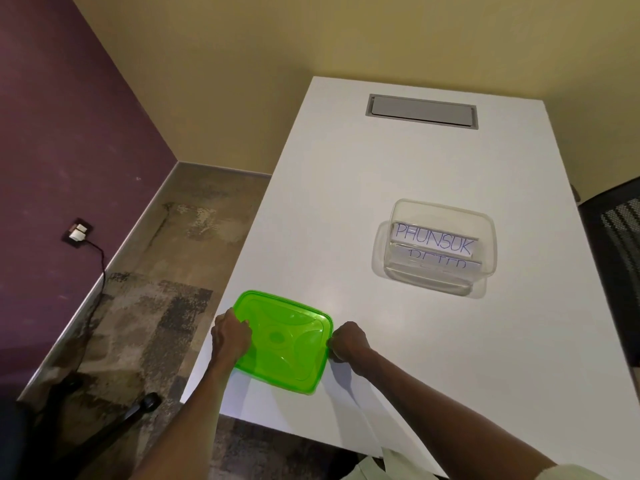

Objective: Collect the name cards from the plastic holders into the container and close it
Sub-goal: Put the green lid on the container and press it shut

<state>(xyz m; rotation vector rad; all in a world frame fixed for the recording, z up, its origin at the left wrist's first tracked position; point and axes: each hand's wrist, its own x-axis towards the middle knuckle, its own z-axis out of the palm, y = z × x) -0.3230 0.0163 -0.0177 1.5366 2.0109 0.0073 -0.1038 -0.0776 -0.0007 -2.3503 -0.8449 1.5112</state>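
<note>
A translucent green lid [282, 341] lies flat near the front left corner of the white table [398, 174]. My left hand [230, 336] grips its left edge and my right hand [348, 341] grips its right edge. Farther back and to the right stands a clear plastic container [438, 249], uncovered. Inside it lean white name cards: one reads PHUNSUK [434, 240], and a second card [440, 264] in front is partly hidden by the container wall. No plastic holders show in this view.
A grey cable hatch [421, 110] is set into the far end of the table. A black mesh chair [620, 258] stands off the right edge. On the left, a chair base [138, 408] sits on patterned floor below a purple wall with a plugged socket [78, 233].
</note>
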